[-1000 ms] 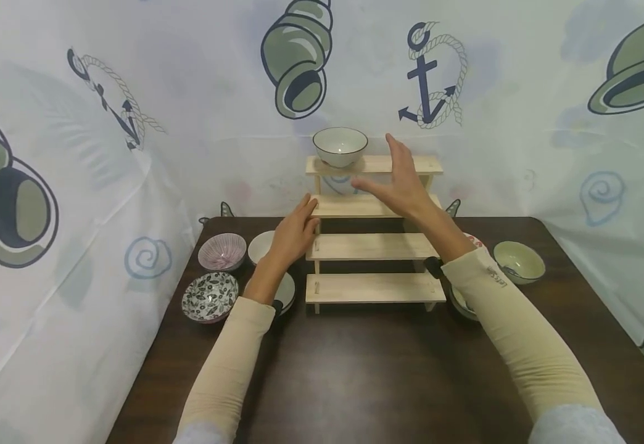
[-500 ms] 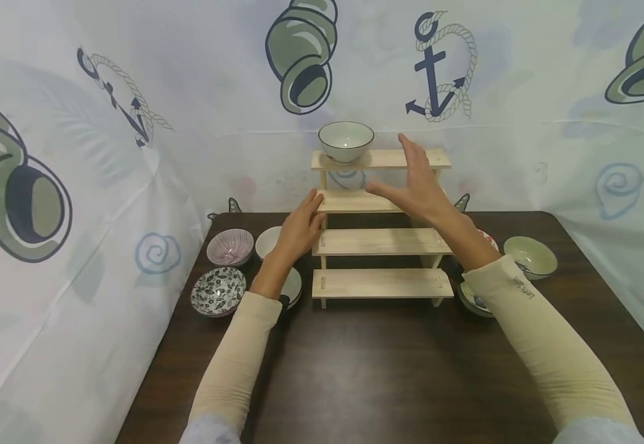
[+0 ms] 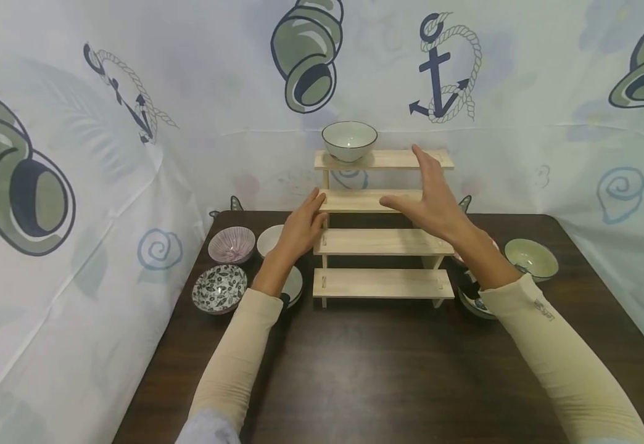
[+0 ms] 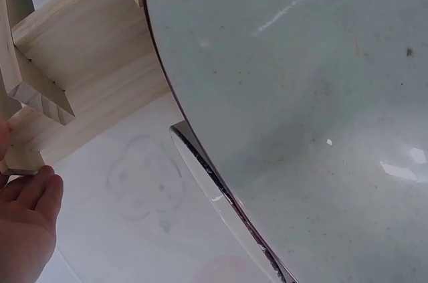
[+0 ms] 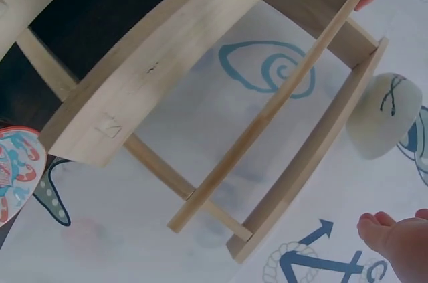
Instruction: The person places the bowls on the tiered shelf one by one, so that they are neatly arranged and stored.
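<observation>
From the head, our left hand (image 3: 301, 229) is pinching the rack (image 3: 383, 283) by its left end; our right hand (image 3: 435, 206) is hovering, spread wide, and a bowl (image 3: 350, 143) is sitting on top. From the left wrist, another bowl (image 4: 301, 129) is filling the right side. From the right wrist, our right hand is hanging apart from the rack.

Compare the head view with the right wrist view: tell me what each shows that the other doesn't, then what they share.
Only the head view shows the pink-striped bowl, the black-and-white floral bowl and the pale green bowl.

Only the right wrist view shows the dark crossed lines on the outside of the dark-rimmed white bowl.

Both show that bowl on the top of the tiered wooden shelf, the left hand at the shelf's left end, the right hand, and the anchor print nearest that hand.
</observation>
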Available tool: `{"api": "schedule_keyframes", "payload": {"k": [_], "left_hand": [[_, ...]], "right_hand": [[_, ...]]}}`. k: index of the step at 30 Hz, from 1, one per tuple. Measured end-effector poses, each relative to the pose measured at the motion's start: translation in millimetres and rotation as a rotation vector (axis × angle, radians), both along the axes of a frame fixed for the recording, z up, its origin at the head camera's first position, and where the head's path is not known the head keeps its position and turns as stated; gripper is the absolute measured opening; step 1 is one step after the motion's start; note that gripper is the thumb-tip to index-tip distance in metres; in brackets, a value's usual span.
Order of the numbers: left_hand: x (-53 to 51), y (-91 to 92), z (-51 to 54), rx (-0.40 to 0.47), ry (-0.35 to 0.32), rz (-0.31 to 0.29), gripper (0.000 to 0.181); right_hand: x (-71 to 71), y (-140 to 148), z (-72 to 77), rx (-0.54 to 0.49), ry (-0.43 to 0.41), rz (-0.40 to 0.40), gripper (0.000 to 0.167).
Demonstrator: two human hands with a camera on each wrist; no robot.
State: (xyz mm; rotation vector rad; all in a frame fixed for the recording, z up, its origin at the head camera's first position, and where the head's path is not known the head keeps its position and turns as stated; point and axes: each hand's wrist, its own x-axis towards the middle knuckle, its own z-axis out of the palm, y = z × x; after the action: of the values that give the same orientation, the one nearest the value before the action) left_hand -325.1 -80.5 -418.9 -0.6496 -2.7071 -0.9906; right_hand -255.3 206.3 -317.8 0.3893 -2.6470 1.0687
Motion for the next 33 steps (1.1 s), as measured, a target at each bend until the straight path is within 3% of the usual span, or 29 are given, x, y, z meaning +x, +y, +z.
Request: {"api": "schedule_keyframes", "payload": {"k": [10, 23, 33], "left_hand": [[-3.2, 1.3, -4.9, 0.011, 0.004, -0.012, 0.054], [-2.2, -2.7, -1.9, 0.035, 0.002, -0.027, 0.055], [-1.0, -3.0, -1.8, 0.015, 0.005, -0.018, 0.055]], "right_hand": [[13.2, 15, -8.5, 0.01, -0.013, -0.023, 0.112], [29.8, 21, -11.1, 0.042, -0.022, -0.054, 0.114], [41.4, 32, -18.7, 0.011, -0.037, -0.051, 0.112]]}}
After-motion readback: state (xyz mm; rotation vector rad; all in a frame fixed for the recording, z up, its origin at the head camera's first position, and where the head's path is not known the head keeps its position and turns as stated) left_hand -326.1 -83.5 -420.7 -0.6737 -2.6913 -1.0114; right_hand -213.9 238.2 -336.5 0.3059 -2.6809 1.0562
